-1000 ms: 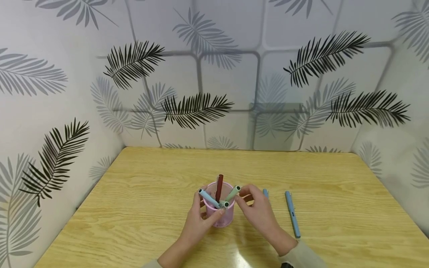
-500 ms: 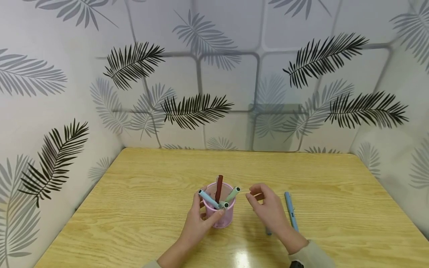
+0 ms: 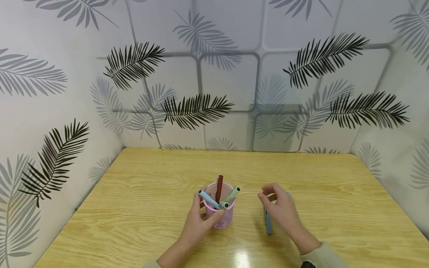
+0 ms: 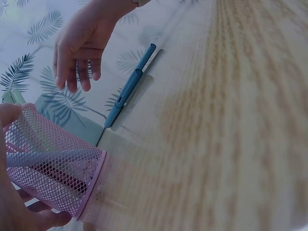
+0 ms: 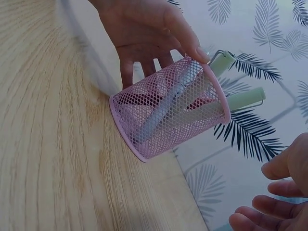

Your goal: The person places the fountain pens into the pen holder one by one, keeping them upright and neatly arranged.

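A pink mesh cup (image 3: 222,217) stands on the wooden table (image 3: 140,193) and holds a dark red pen (image 3: 219,184), a light blue pen (image 3: 207,198) and a green pen (image 3: 233,193). My left hand (image 3: 207,210) grips the cup, thumb in front and fingers behind. In the right wrist view the same cup (image 5: 168,115) shows with the left hand (image 5: 144,29) wrapped round it. My right hand (image 3: 273,203) hovers to the cup's right with loosely curled fingers and holds nothing. Beneath it lies a blue pen (image 3: 268,222). The left wrist view shows that hand (image 4: 77,48) apart from the blue pen (image 4: 127,89).
A second blue pen (image 3: 288,194) lies mostly hidden behind my right hand. Leaf-patterned walls (image 3: 214,74) close in the table on the far, left and right sides. Bare wood stretches beyond the cup to the back wall.
My right hand has moved right, away from the cup, to above the blue pens. The left hand and the cup have stayed put.
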Tool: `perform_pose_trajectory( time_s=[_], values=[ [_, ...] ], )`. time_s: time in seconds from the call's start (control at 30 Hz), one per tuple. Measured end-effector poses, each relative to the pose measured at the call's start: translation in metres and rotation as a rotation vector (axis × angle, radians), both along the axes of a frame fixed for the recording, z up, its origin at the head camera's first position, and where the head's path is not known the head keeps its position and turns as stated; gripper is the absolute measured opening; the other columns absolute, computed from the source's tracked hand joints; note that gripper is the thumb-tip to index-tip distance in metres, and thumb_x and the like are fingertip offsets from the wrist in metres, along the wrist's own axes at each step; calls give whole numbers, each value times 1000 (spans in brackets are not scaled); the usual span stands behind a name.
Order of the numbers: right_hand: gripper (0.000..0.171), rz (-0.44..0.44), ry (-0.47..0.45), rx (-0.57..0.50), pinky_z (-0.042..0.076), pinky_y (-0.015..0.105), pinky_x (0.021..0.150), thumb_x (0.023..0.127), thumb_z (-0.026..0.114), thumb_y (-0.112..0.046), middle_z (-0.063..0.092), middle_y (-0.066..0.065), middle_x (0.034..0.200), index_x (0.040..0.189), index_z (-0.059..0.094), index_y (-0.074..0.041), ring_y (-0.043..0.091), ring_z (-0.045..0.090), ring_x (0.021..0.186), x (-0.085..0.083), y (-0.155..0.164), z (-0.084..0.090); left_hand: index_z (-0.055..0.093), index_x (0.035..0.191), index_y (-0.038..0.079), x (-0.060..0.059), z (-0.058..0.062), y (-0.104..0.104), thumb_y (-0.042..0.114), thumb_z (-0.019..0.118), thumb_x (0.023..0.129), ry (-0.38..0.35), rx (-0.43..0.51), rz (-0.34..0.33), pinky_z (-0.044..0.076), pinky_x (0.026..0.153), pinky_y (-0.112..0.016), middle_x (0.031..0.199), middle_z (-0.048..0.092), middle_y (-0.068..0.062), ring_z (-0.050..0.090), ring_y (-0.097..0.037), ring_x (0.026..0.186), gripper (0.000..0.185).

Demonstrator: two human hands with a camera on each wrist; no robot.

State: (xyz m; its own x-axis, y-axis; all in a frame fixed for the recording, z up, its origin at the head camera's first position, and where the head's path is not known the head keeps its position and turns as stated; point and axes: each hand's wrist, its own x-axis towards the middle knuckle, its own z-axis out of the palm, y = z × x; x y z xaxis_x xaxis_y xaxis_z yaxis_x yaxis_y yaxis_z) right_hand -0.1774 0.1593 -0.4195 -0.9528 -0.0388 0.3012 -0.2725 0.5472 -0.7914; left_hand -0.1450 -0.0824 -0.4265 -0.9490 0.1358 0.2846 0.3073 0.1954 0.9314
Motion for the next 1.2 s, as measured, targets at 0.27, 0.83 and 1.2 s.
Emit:
perform_pose_trajectory(
  time_s=[0.27,0.83,1.2],
  values=[
    [22,-28,-28,32,49,26,62,90,63,-19,62,7,95,106,60,-4,19,57,79,1,13,-4,24,140,0,0,0,0,12,68,85,-6,7,-5,47,84,-50,131,43,-22,46,-37,111,72],
    [29,-109,-51,142,49,28,59,91,60,-19,61,12,98,111,57,2,26,59,82,0,49,-1,25,140,0,1,1,0,11,68,84,-17,18,-2,46,86,-51,131,43,-23,46,-38,112,72],
    [42,-91,-168,284,51,38,61,90,61,-20,59,22,96,115,52,13,31,59,80,0,64,-8,25,140,-1,1,2,0,10,68,84,-1,14,-4,46,85,-52,130,43,-24,46,-38,112,71]
  ],
)
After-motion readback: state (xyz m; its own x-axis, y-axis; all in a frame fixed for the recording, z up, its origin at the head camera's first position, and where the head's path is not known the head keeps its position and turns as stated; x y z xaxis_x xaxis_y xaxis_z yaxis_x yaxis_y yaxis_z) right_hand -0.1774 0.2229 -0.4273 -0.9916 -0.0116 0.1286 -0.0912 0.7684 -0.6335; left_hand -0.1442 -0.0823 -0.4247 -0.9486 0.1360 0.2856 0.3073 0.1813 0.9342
